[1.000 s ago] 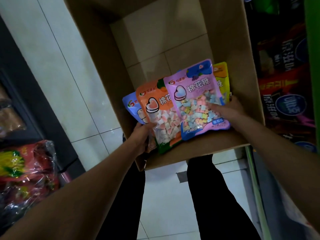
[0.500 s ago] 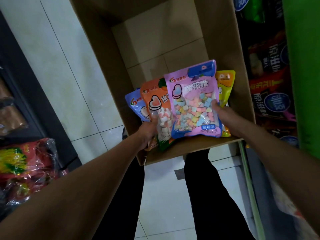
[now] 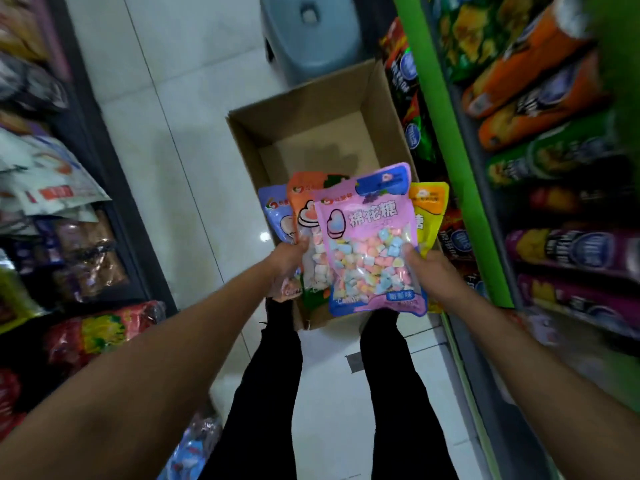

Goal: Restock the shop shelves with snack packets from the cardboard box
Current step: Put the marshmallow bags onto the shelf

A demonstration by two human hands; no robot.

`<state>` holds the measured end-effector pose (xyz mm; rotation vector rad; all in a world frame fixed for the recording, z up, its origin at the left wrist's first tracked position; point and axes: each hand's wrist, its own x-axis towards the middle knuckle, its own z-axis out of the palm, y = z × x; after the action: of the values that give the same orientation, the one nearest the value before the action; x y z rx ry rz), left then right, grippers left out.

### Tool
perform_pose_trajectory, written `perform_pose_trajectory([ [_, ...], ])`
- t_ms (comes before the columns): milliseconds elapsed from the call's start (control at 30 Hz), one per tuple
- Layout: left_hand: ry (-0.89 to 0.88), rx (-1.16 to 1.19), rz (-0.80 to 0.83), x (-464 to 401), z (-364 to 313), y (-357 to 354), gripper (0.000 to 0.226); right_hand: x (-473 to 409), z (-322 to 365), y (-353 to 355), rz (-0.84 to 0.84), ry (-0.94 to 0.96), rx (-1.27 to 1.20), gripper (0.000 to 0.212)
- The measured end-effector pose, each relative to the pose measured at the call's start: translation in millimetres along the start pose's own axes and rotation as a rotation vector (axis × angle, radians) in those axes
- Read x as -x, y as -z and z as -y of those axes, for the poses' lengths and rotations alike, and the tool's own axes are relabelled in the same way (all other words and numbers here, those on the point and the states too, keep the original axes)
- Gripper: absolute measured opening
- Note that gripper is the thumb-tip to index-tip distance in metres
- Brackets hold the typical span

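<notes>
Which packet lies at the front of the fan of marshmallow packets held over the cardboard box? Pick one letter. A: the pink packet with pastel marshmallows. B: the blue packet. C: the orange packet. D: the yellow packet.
A: the pink packet with pastel marshmallows overlaps the orange packet, the yellow packet and the blue packet, with the right hand and the left hand gripping the fan.

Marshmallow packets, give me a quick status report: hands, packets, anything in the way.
Left hand and right hand grip fanned marshmallow packets. Held above cardboard box. Box interior looks empty. Nothing blocking.
</notes>
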<state>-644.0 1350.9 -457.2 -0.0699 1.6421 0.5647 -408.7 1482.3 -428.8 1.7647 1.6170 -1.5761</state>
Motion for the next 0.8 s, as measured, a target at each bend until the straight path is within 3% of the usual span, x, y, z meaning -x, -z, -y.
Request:
perform_pose_trajectory([
  [100, -0.094, -0.174, -0.03, 69.2, -38.7, 18.4, 0.054, 68.7, 45.0, 12.0, -0.054, 0.051, -0.068, 0.045],
  [233, -0.332, -0.143, 0.016, 156.6, -70.3, 42.1, 0.02, 149.0, 90.9, 22.8, -0.154, 0.122, -0.219, 0.04],
  [333, -0.459, -0.067, 0.099, 223.3, -81.5, 54.3, 0.023, 207.8, 115.1, 29.1, -0.193, 0.158, -0.402, 0.035],
  [467, -0.488, -0.081, 0.188, 290.8, -84.4, 53.7, 0.021, 274.6, 135.2, 34.3, -0.186, 0.174, -0.616, 0.028],
  [600, -0.528, -0.127, 0.28, 332.8, -89.0, 45.2, 0.024, 328.4, 144.9, 40.7, -0.263, 0.221, -0.664, 0.031],
  [700, -0.527, -0.15, 0.236, 350.0, -89.1, 39.0, 0.037, 362.3, 142.4, 49.7, -0.311, 0.264, -0.602, 0.045],
  [800, -0.559, -0.148, 0.149, 354.5, -87.9, 29.7, 0.014, 389.2, 124.6, 58.6, -0.375, 0.312, -0.607, 0.041],
])
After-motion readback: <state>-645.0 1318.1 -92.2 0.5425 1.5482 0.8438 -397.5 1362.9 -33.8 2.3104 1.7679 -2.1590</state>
